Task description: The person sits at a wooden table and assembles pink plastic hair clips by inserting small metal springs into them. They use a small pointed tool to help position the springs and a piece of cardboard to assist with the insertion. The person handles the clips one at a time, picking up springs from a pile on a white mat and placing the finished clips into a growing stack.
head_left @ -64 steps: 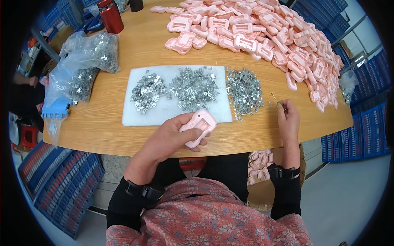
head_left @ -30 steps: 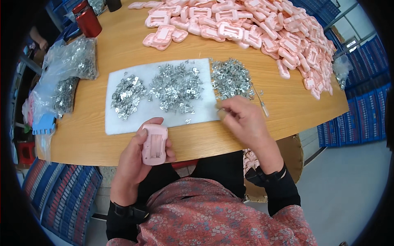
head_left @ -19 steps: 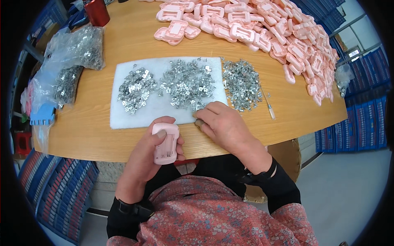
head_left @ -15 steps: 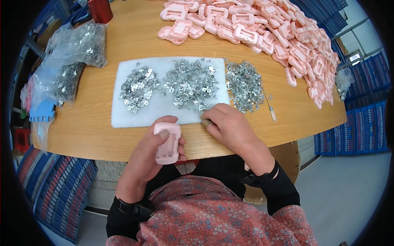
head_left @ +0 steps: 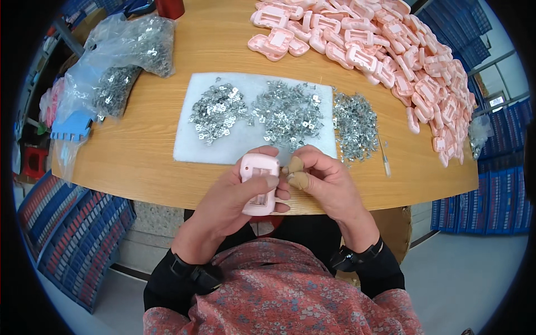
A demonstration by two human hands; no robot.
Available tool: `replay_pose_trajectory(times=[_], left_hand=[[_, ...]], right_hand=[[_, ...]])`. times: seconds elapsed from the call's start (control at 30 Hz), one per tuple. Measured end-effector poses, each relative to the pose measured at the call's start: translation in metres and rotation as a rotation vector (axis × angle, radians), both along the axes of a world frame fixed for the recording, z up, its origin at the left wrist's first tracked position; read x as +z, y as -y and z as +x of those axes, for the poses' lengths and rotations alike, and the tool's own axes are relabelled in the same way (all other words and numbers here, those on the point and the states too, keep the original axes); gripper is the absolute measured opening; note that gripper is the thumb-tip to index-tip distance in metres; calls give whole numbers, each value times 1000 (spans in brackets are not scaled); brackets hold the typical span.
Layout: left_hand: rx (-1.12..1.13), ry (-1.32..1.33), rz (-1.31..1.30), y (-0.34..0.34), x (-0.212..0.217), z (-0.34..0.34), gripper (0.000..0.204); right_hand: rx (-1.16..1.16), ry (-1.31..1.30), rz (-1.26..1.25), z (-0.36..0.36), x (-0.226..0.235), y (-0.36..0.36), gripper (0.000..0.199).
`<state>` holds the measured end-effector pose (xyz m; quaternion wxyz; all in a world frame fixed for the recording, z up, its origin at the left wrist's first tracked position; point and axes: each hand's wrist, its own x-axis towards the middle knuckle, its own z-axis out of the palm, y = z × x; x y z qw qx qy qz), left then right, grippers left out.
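My left hand (head_left: 231,195) grips a pink plastic casing (head_left: 258,184) upright over the table's near edge, thumb across its front. My right hand (head_left: 324,181) is right beside it, with tan covers on thumb and forefinger pinched together at the casing's upper right; a small metal piece may be between them, too small to tell. Just beyond the hands lies a white mat (head_left: 195,145) with heaps of small silver metal clips (head_left: 287,111). Another clip heap (head_left: 354,125) sits on the wood to the right.
A big pile of pink casings (head_left: 391,50) fills the far right of the round wooden table (head_left: 134,156). Clear bags of metal parts (head_left: 123,61) lie at far left, with a blue plastic piece (head_left: 70,125). A thin tool (head_left: 384,159) lies at right. Blue crates (head_left: 67,234) stand on the floor.
My right hand came back from the table's right side, reached onto the clip heaps on the mat, then drew in to the casing. My left hand turned the casing upright.
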<state>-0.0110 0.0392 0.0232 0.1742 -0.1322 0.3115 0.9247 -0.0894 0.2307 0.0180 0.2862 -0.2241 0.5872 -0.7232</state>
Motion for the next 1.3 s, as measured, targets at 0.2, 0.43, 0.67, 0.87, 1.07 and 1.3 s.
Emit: replay_pose_trajectory(times=[0.2, 0.43, 0.67, 0.87, 1.07, 1.3], left_hand=[[21, -17, 69, 0, -4, -1, 55], [149, -74, -154, -3, -7, -2, 53], [164, -201, -327, -5, -13, 0, 48], [41, -17, 8, 4, -6, -2, 45], [-44, 46, 31, 3, -7, 4, 52], [-62, 89, 49, 3, -9, 6, 55]], right_hand=[[93, 3, -69, 2, -4, 1, 13], [-62, 64, 74, 12, 1, 3, 13], [-52, 100, 182, 14, 5, 4, 12], [-74, 82, 175, 8, 4, 1, 12], [-83, -210, 312, 13, 22, 8, 14], [-97, -937, 565, 12, 25, 15, 23]])
